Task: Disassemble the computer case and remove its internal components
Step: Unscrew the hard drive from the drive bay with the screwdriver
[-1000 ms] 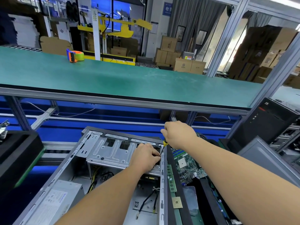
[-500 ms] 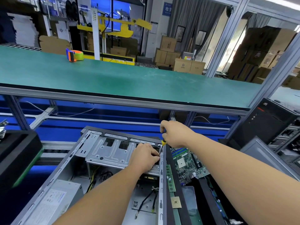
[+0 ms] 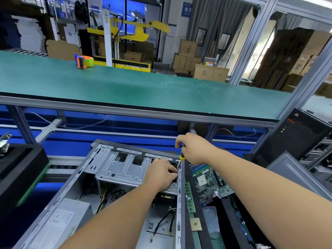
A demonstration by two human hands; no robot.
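An open grey computer case (image 3: 75,180) lies on its side below me, with a metal drive cage (image 3: 122,168) at its far end and a power supply (image 3: 59,225) at the near left. My right hand (image 3: 194,150) grips a yellow-and-black screwdriver (image 3: 181,157), its tip pointing down at the cage's right edge by the case rail. My left hand (image 3: 161,173) rests on the cage with its fingers pinched around the screwdriver's shaft near the tip. Loose black cables (image 3: 165,220) lie on the case floor.
A removed motherboard (image 3: 210,182) and memory sticks (image 3: 189,198) lie in black trays to the right of the case. A black tower (image 3: 296,135) stands at the far right. A green conveyor shelf (image 3: 143,88) with a tape dispenser (image 3: 83,61) runs overhead. A black box (image 3: 19,177) sits left.
My right hand has shifted slightly on the screwdriver handle, as if turning it. My left hand stays at the shaft on the cage.
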